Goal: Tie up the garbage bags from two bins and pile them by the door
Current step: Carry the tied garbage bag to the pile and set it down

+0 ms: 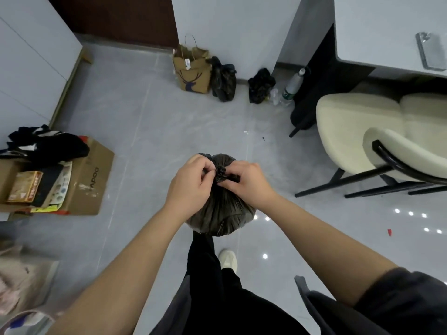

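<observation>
Up close, the left hand (193, 182) and right hand (249, 184) pinch the knot (221, 174) of the garbage bag (220, 211), each grip clamped tight on it. The bag looks soft, thin and light, so hold it by the knot. Far off, a black bag (223, 81) sits by the wall (232, 25).

Counted two hands (191, 187), three black garbage bags (219, 213), one paper bag (193, 73), one green-labelled bottle (292, 85), one chair (358, 122), one cardboard box (92, 180), one phone (431, 50).
</observation>
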Motion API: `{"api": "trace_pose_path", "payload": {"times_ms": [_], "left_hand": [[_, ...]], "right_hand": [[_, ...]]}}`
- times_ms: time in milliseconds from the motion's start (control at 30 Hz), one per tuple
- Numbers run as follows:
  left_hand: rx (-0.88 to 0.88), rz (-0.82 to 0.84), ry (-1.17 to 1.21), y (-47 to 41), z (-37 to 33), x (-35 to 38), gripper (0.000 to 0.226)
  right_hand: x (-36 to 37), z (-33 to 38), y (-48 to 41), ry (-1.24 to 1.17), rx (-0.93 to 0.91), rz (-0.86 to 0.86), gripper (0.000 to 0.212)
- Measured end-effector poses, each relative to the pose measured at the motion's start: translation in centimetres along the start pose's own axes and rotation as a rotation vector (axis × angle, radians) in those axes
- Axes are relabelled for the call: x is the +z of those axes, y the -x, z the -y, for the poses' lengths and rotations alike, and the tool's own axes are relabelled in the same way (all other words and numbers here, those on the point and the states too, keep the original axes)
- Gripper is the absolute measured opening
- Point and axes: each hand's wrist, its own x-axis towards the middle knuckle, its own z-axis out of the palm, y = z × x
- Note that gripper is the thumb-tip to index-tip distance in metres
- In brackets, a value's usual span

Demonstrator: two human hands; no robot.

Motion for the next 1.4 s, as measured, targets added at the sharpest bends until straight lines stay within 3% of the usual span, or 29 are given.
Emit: {"api": "trace_pose_path", "payload": {"times_ms": [200, 533, 833, 1167, 1400], "left_hand": [[0.017, 0.055, -0.003, -9.6, 1.2, -1.7, 0.009], [0.07, 0.15, 0.089, -24.6, 2.1, -4.8, 0.011], [-0.075, 0.047, 0.189, -37.6, 2.3, -3.3, 0.016], [-0.309, 0.155, 0.243, -54.3, 11.0, 7.8, 0.014], [-0.393, 0.258, 0.301, -64.1, 18.5, 18.9, 0.019]], "right_hand": [[-1.4, -1.9, -8.7, -0.011, 0.015, -0.06, 0.005], [-5.5, -5.4, -23.2, -0.006, -0.091, -0.014, 0.006], [-9.7, -10.7, -36.4, -0.052, -0.055, 0.057, 0.008], [-6.8, -25.8, -47.5, -0.011, 0.29, 0.113, 0.009], [-3.0, -39.8, -53.1, -0.05, 0.456, 0.014, 0.01]]}}
